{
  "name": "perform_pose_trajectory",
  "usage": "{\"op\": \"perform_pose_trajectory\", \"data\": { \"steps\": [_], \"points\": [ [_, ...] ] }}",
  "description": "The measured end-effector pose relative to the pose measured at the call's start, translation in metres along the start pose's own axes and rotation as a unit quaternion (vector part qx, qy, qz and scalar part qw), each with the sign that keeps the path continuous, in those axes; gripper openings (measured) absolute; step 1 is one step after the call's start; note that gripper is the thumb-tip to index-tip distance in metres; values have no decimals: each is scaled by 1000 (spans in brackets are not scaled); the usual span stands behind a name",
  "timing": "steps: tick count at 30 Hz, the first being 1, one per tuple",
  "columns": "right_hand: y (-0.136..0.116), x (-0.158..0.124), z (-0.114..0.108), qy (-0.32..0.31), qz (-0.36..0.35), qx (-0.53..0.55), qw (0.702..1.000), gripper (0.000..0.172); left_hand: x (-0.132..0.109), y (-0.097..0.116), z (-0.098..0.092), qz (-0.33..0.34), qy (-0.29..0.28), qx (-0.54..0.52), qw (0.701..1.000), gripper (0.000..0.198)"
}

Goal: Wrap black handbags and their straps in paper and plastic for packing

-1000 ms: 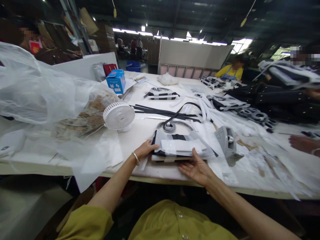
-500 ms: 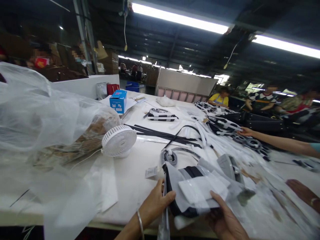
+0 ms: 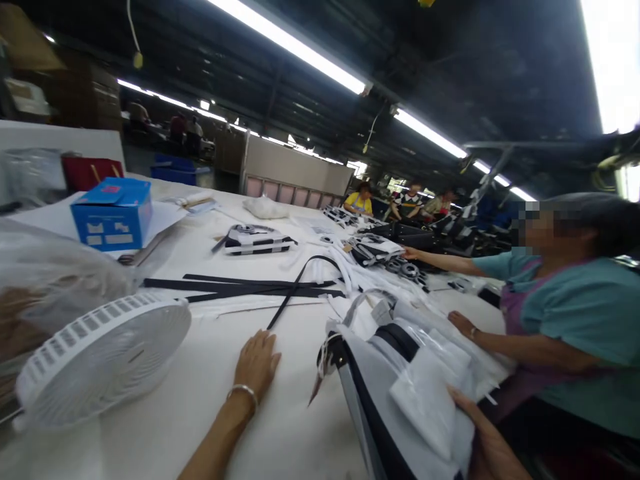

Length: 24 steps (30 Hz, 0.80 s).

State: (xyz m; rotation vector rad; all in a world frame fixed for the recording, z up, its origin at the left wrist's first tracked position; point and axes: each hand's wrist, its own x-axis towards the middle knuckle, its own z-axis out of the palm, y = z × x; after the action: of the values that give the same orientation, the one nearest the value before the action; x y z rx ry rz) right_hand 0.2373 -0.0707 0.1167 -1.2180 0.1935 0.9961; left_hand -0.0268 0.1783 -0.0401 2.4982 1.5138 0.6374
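Under bright strip lights (image 3: 290,46), a white table (image 3: 295,427) bears black straps (image 3: 250,289).

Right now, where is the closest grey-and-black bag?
In the head view, the bag is at the lower right, with the right hand at its right edge; the left hand is apart, to its left.

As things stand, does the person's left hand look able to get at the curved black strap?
Most likely yes: the near end of the curved black strap comes down to the left hand, with nothing visible in between. Whether they touch is unclear.
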Motion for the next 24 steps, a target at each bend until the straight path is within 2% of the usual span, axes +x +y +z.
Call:
{"op": "perform_pose_trajectory", "data": {
  "steps": [5, 8, 13, 19, 22, 24],
  "points": [
    [8, 4, 40, -41, -29, 19, 999, 78, -1, -12, 5, 27, -5, -18, 999, 37],
    [16, 8, 54, -56, -13, 25, 998, 75, -1, -15, 8, 32, -2, -16, 999, 38],
    [32, 5, 54, -59, 14, 38, 997, 71, -1, -21, 15, 43, 9, -28, 999, 40],
    [39, 4, 41, -51, 29, 23, 998, 72, -2, -14, 5, 30, -11, -20, 999, 39],
    [30, 11, 52, -49, -1, 4, 999, 69, -4, -9, 2, 28, -17, -35, 999, 38],
    [21, 18, 71, -67, -24, -6, 997, 64, -5, -8, 2, 22, -6, -52, 998, 37]
  ]
}}
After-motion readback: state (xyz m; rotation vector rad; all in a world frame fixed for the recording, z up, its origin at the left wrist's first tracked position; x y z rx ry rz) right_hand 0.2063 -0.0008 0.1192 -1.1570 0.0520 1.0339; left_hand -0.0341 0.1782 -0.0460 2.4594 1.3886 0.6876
